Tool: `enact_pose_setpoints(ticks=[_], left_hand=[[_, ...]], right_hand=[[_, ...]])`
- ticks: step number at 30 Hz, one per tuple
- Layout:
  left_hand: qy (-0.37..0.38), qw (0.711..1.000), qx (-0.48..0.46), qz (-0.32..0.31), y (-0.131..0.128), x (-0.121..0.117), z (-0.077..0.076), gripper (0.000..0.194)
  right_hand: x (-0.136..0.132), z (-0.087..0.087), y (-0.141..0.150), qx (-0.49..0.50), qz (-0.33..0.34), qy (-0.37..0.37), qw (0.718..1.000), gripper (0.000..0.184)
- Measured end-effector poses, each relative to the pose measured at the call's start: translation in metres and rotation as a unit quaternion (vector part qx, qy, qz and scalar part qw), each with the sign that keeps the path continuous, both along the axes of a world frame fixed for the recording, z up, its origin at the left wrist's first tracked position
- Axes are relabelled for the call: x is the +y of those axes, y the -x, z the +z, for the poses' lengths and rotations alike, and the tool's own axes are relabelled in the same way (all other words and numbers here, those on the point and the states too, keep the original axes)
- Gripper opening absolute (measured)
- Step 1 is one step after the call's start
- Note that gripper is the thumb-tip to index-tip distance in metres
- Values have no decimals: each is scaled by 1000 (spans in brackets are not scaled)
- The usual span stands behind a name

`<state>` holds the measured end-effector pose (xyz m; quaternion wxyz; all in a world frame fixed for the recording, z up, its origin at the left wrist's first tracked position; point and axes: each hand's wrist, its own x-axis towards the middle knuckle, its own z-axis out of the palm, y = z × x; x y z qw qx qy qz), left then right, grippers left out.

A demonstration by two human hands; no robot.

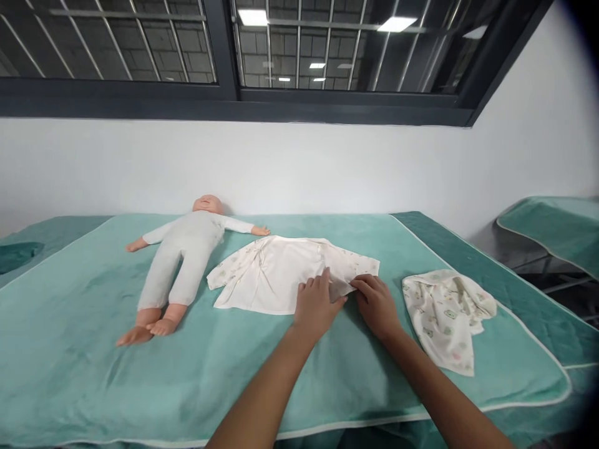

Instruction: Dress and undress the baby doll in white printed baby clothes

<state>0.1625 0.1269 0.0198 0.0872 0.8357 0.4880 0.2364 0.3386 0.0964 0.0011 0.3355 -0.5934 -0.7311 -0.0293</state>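
A small white baby shirt [281, 274] with printed sleeves lies spread on the green blanket [224, 386]. My left hand [318, 305] rests on the shirt's lower right part, its fingers stretched over the cloth. With fingers pinched, my right hand [375, 302] grips the shirt's edge at the right side, below the right sleeve. A baby doll [187, 243] in a white body suit lies on its back to the left, one hand close to the shirt's left shoulder. To the right of my hands is a crumpled printed baby garment [447, 318].
Behind the bed stands a white wall [299, 162] with a dark-framed barred window [299, 106] above. At the right is another green-covered surface [556, 224] on a metal frame. The blanket's white-trimmed front edge runs near my forearms.
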Motion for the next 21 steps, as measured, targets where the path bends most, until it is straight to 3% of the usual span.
enact_pose_setpoints(ticks=[3, 4, 6, 8, 9, 11, 14, 18, 21], left_hand=[[-30, 999, 32, 0, -9, 3, 0, 55], [-42, 998, 43, -11, -10, 4, 0, 48], [-58, 997, 46, -25, -11, 6, 0, 32], [-62, 997, 36, -17, -12, 8, -1, 19], [-61, 998, 30, -9, -13, 9, -1, 15], [-58, 998, 18, 3, -13, 10, -2, 13], [-58, 998, -4, 7, -13, 9, -3, 10], [-58, 997, -42, -39, -11, 8, -6, 21], [-46, 995, -59, -62, -11, 8, -5, 23]], right_hand=[[1, -2, -20, 91, 16, -26, 995, 30], [4, -3, -29, 132, -18, -36, 990, 30], [15, -4, -48, 192, -149, -26, 970, 34], [31, -5, -61, 181, -257, 46, 948, 47], [40, -5, -66, 156, -272, 90, 945, 51], [59, -3, -70, 113, -238, 139, 955, 47], [88, 5, -78, 107, -178, 126, 970, 35], [121, 15, -97, 137, -206, 73, 966, 39], [137, 9, -105, 154, -233, 31, 960, 41]])
